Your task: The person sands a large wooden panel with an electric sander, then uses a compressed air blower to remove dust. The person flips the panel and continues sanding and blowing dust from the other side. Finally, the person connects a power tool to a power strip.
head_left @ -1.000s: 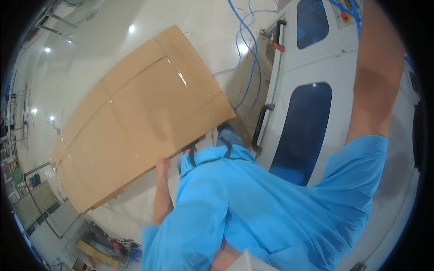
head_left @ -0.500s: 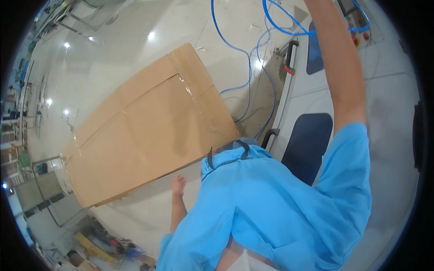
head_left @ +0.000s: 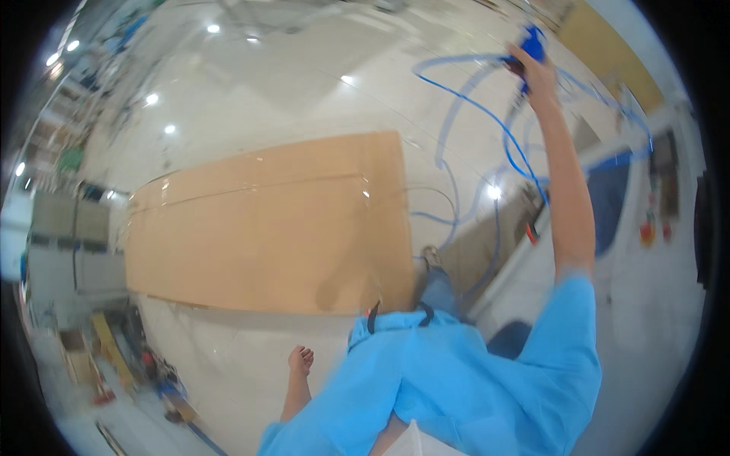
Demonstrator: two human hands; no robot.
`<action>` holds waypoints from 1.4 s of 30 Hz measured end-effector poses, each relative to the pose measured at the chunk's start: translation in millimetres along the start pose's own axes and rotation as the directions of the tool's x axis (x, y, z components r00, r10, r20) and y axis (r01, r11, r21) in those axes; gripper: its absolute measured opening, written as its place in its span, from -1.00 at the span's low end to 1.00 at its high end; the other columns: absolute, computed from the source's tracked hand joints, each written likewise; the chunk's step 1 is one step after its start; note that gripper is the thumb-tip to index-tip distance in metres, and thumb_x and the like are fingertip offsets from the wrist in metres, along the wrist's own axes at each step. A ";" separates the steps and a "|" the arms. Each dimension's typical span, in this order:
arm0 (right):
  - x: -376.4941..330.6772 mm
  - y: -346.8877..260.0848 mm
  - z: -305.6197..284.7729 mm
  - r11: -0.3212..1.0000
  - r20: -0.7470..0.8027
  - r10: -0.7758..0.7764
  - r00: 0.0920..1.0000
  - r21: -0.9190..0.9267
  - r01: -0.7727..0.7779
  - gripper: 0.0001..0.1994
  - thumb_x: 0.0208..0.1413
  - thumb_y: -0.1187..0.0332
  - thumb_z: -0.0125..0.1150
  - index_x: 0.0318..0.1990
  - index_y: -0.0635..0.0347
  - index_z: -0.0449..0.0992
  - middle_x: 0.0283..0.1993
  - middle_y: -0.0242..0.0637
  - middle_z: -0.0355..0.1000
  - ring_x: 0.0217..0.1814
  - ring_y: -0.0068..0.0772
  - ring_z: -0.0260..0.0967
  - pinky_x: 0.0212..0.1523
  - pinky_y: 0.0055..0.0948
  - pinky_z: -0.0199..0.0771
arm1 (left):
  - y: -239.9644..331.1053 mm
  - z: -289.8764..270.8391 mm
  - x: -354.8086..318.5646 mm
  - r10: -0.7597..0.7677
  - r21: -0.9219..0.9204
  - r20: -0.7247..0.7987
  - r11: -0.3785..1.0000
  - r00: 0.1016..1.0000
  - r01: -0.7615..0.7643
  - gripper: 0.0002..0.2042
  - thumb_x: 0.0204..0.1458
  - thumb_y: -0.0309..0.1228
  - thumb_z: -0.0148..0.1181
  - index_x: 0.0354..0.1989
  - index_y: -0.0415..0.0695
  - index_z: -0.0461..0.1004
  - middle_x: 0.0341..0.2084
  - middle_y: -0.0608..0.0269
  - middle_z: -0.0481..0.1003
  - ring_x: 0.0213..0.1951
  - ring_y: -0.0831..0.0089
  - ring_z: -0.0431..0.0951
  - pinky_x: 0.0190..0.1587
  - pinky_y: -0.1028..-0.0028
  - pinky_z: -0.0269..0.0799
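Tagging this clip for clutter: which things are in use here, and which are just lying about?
In use:
right hand, closed round a blue tool
blue hose trailing from it

Lying about:
flat cardboard sheet
left hand, hanging free
boxes and clutter at the floor's edge

I am standing on a glossy floor, pale and smooth, which is mirroring the ceiling lights as bright spots. The big flat cardboard sheet is looking matt and tan, with a shiny strip of tape along its seam. My blue cloth top is looking soft and matt. The blue hose is looking like smooth plastic.
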State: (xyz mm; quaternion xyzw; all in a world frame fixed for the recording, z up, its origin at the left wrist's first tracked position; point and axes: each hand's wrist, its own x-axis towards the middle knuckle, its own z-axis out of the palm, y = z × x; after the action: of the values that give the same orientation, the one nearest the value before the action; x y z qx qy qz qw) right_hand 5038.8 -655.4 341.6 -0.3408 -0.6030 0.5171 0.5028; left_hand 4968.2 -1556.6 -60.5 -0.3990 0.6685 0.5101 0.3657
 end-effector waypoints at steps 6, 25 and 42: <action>126.2 132.8 -74.7 0.973 -0.081 0.148 0.986 0.189 -0.131 -0.71 0.06 0.45 0.56 -0.11 0.25 0.58 -0.25 -0.29 0.58 -0.36 -0.42 0.56 -0.25 -0.47 0.66 | 61.2 179.6 -75.1 0.402 -0.031 -0.002 0.915 0.916 -0.402 -0.59 0.28 -0.14 0.18 0.09 -0.23 0.44 -0.13 0.04 0.60 -0.09 0.28 0.65 -0.05 0.36 0.56; 52.9 347.6 -208.3 0.880 -0.253 0.435 0.864 -0.086 -0.468 -0.64 0.28 0.16 0.36 -0.04 0.30 0.49 -0.43 -0.21 0.53 -0.57 -0.39 0.51 -0.57 -0.41 0.55 | 109.5 356.7 -132.1 0.483 0.430 0.337 0.685 0.809 -0.588 -0.58 0.37 -0.10 0.14 0.08 -0.27 0.53 -0.17 0.21 0.61 -0.16 0.46 0.58 -0.10 0.41 0.49; 236.4 441.1 -120.4 0.545 0.115 0.821 0.559 0.134 -0.828 -0.84 0.31 0.34 0.25 -0.09 0.22 0.47 -0.39 -0.18 0.53 -0.58 -0.45 0.42 -0.59 -0.39 0.50 | 596.5 699.1 -396.3 0.954 -0.202 0.149 -0.229 -0.261 -0.952 -0.58 0.43 -0.20 -0.03 0.10 -0.39 0.47 -0.04 -0.04 0.57 -0.02 0.19 0.61 0.14 0.16 0.52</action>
State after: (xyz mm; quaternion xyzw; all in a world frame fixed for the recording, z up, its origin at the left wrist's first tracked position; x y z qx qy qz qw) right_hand 5044.2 -298.7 -29.5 -0.5287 -0.3350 0.7491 0.2171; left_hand 4648.9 -716.1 379.0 0.3450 0.6711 0.6493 -0.0944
